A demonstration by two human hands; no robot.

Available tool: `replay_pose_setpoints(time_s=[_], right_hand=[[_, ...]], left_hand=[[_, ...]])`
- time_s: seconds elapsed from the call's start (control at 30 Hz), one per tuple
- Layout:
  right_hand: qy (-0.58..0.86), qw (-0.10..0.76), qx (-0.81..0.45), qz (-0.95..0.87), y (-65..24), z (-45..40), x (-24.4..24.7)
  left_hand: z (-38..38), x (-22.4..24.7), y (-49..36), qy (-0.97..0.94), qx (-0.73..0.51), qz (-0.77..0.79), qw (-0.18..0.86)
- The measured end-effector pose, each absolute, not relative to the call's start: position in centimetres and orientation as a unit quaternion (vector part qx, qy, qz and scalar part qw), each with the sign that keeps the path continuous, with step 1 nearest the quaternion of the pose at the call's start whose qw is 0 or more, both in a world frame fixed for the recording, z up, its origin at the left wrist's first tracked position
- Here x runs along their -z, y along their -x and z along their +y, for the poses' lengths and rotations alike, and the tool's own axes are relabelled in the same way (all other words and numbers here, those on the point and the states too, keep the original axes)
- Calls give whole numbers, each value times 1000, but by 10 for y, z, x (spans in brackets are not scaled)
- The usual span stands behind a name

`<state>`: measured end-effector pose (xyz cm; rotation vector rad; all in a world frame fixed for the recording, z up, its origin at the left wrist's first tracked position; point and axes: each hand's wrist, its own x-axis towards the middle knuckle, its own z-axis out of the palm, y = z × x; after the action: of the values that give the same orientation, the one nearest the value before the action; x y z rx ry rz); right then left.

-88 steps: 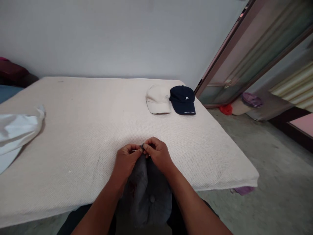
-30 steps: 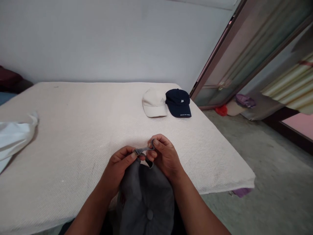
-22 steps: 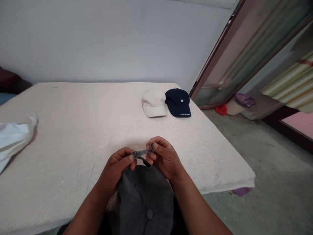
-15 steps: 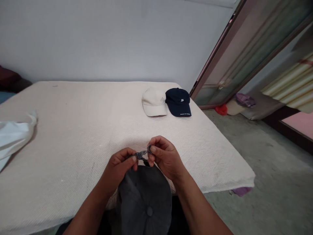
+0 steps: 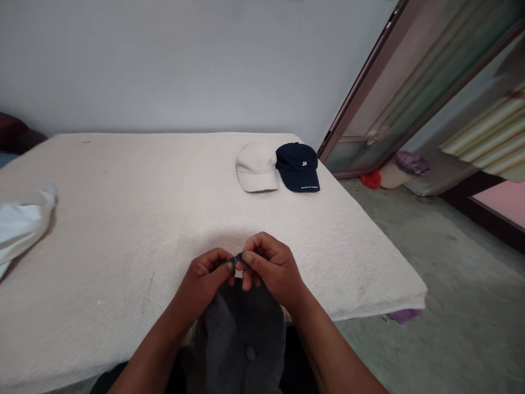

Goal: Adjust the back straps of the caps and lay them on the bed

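A dark grey cap (image 5: 246, 334) lies crown up close to my body, its top button showing and its back strap (image 5: 237, 259) pointing away from me. With thumb and fingertips my left hand (image 5: 207, 273) pinches the left part of that strap. My right hand (image 5: 273, 268) grips the strap's other part, its fingertips almost touching those of the left. Fingers cover most of the strap and any buckle on it. Beyond the hands, a cream cap (image 5: 256, 167) and a navy cap (image 5: 298, 167) with white lettering sit side by side.
The padded white cover (image 5: 135, 219) has its right edge above a grey floor (image 5: 394, 235). White cloth or plastic (image 5: 24, 224) lies at the left. A wall stands behind, a sliding glass door (image 5: 369, 109) at the right. Purple fabric (image 5: 404, 316) pokes out below the cover.
My right hand has come closer to the left, and the strap between them shows less. The view has tilted slightly, shifting the caps a little up in the picture.
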<state>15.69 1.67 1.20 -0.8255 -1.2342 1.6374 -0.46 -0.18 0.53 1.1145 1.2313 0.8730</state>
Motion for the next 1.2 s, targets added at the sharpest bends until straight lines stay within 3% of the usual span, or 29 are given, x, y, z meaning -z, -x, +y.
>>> replay_pose_setpoints(time_s=[0.33,1.2], right_hand=[[435,415,-557,-572,-157,19,-4],[419,406,-583,-565,-150,16,7]], left_hand=[[-2,-3,5,-483,-385,542,570],[-1,4,8,-509,-389,533,553]])
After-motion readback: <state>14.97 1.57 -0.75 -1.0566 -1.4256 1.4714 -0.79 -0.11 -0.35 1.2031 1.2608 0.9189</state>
